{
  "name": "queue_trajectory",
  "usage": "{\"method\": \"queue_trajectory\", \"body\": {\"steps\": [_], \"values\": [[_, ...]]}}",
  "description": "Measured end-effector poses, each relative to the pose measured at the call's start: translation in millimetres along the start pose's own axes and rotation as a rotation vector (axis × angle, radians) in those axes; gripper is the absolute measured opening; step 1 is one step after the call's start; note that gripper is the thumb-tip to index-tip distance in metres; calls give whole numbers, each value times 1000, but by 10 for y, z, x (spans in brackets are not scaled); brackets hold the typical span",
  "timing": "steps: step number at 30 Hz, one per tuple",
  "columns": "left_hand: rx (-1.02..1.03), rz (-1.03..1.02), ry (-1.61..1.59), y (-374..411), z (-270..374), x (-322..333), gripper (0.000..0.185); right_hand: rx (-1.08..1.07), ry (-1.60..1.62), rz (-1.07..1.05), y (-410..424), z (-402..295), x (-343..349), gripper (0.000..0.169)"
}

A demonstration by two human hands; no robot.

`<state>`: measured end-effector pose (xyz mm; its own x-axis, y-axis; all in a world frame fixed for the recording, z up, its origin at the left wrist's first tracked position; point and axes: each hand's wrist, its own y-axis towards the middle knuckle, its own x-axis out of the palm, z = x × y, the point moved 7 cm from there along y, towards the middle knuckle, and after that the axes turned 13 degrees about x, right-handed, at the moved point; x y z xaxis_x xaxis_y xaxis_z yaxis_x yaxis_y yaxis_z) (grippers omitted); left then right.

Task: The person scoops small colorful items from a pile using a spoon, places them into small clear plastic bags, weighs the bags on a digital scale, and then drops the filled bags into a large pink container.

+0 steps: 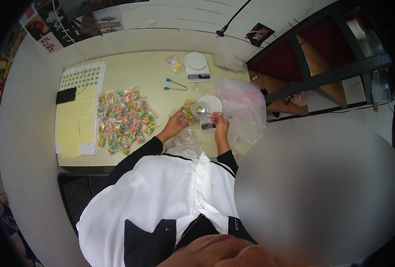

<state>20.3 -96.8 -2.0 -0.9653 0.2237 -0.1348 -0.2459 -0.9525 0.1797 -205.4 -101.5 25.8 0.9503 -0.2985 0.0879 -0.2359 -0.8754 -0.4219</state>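
My left hand [178,124] grips the edge of a clear plastic bag of colourful candies [189,110]. In my right hand [220,120] is the handle of a metal spoon [202,111], whose bowl lies over a small clear container or bag beside the candies. Beneath and behind the spoon stands a white kitchen scale [214,102]; my right hand partly covers its front. Many small clear bags of colourful candies [124,116] lie grouped to the left of my hands. Crumpled clear plastic bags [185,139] rest between my forearms.
A second white scale [197,68], blue-tipped tongs [175,85] and a small packet [174,63] lie farther back. Large plastic bags [242,106] cover the right side. Sticker sheets [75,123] and a black phone [66,95] with a cable lie at left, near the wall.
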Motion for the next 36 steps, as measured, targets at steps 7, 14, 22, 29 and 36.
{"method": "queue_trajectory", "body": {"steps": [7, 14, 22, 29, 36], "values": [[266, 130, 116, 48, 380, -126, 28, -102, -17, 25, -120, -259, -108, 33], [161, 90, 160, 87, 508, -111, 28, -225, -157, -28, -439, -601, 211, 35], [78, 93, 266, 106, 627, -120, 30, -731, -769, -158, -1119, -1042, 816, 21], [58, 119, 195, 92, 551, -130, 32, -914, -844, -93, -1277, -1217, 815, 14], [259, 202, 376, 39, 258, -115, 37, -861, -994, 27, -716, -920, 608, 13]]}}
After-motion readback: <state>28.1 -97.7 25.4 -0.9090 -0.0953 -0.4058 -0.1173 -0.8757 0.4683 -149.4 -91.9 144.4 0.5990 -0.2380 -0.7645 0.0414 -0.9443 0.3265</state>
